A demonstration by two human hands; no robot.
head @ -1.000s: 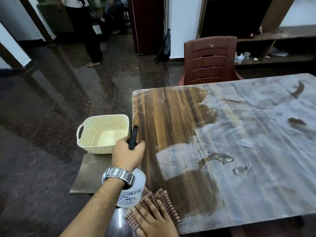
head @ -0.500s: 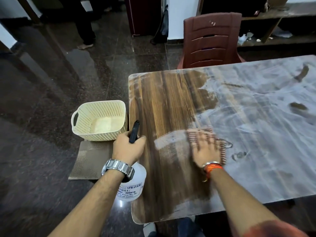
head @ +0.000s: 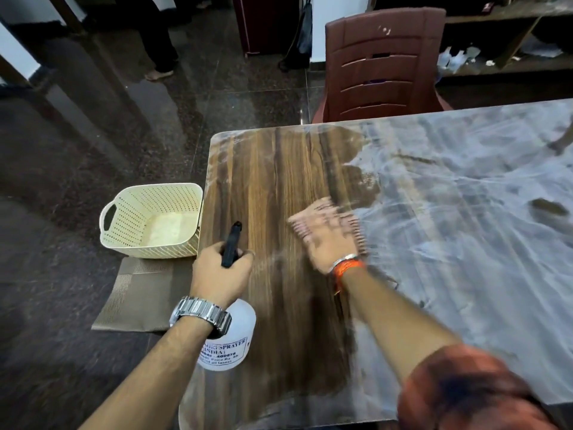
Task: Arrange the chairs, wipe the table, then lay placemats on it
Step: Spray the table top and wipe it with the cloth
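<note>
Brown wood grain shows dark and clean on the near-left part of the surface (head: 273, 187), while the rest, out to the right, lies under a pale grey film with smeared streaks. By my reckoning the wiping is about a third done. The right hand (head: 325, 243) presses a checked cloth (head: 356, 234) flat at the border between clean and filmy wood. Its fingers seem spread, but motion blur smears both and I cannot make out the cloth's edges. The left hand (head: 217, 274) is wrapped round the top of a white spray bottle (head: 231, 336), held at the surface's near-left edge. One maroon chair (head: 384, 66) stands at the far side; no other shows, so I cannot judge the arranging. The placemats (head: 136, 293) look to be the brown woven stack on the floor beside the surface, under a cream basket (head: 152, 221), so laying them is not begun. The surface's right end is cut off, and the bottle's label is only partly legible.
</note>
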